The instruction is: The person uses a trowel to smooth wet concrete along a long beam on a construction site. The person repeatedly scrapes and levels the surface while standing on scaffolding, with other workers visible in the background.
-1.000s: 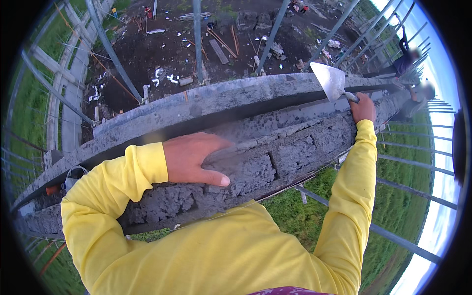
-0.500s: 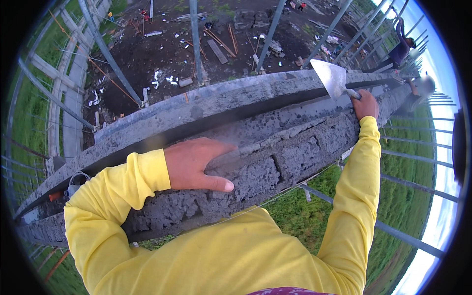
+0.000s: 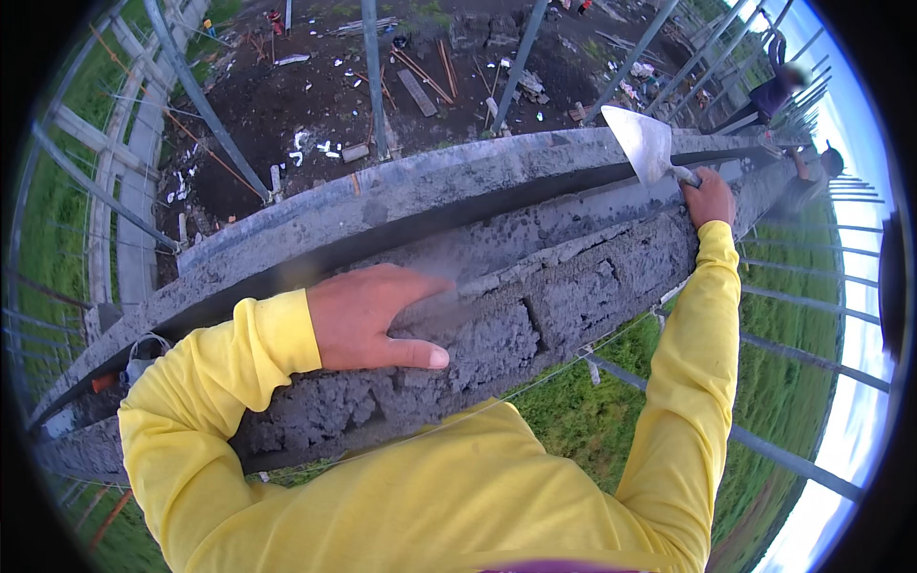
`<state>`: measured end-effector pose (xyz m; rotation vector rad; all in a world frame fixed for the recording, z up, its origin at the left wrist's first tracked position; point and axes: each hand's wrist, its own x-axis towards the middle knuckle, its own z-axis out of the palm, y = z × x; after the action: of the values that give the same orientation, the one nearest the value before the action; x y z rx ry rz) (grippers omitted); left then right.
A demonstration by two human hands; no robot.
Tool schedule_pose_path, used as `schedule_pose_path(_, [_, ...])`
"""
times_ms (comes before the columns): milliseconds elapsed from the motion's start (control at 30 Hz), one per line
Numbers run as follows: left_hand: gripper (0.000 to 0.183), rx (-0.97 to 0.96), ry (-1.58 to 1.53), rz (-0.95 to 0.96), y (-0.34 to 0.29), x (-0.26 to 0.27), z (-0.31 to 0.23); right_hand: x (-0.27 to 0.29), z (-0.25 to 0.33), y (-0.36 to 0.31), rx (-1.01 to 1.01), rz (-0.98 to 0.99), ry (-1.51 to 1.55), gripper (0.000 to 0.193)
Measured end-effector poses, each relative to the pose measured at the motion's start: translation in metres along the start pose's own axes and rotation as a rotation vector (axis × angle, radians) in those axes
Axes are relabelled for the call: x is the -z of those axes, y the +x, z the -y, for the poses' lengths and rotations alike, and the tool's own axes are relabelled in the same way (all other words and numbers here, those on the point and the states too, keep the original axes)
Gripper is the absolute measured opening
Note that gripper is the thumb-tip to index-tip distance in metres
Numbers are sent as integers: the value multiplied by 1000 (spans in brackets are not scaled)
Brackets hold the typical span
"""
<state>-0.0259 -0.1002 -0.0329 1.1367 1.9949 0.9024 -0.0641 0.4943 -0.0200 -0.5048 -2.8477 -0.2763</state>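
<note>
My right hand point(image 3: 711, 197) grips the handle of a pointed trowel point(image 3: 642, 143), its pale metal blade raised over the trough behind the wall. The fist sits close to the wall's top at the right. My left hand point(image 3: 377, 320) is spread, thumb apart from the fingers, above the rough mortar-covered block wall point(image 3: 478, 334); whether the palm touches it I cannot tell. Grey mortar lies uneven along the block tops, with a dark joint between blocks right of my left hand.
A concrete beam point(image 3: 382, 205) curves beyond the wall, with metal poles point(image 3: 374, 76) rising past it. A string point(image 3: 544, 382) runs along the near edge, high above grass. Two people point(image 3: 772, 91) are at the far right. A bucket point(image 3: 146, 355) stands at left.
My left hand has shifted very slightly left. The trowel and right hand stay almost in place, the blade a touch lower. The far-right person's head has moved a little.
</note>
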Motion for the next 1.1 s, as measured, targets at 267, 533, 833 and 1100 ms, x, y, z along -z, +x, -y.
schedule_pose_path(267, [92, 29, 7, -22, 0, 0, -5, 3, 5, -3, 4, -20, 2, 32])
schedule_pose_path(533, [90, 18, -28, -21, 1, 3, -8, 14, 18, -7, -36, 9, 18, 31])
schedule_pose_path(833, [75, -11, -82, 6, 2, 3, -4, 10, 15, -7, -35, 7, 1, 34])
schedule_pose_path(1100, [72, -1, -125, 22, 3, 5, -3, 12, 15, -6, -34, 13, 16, 32])
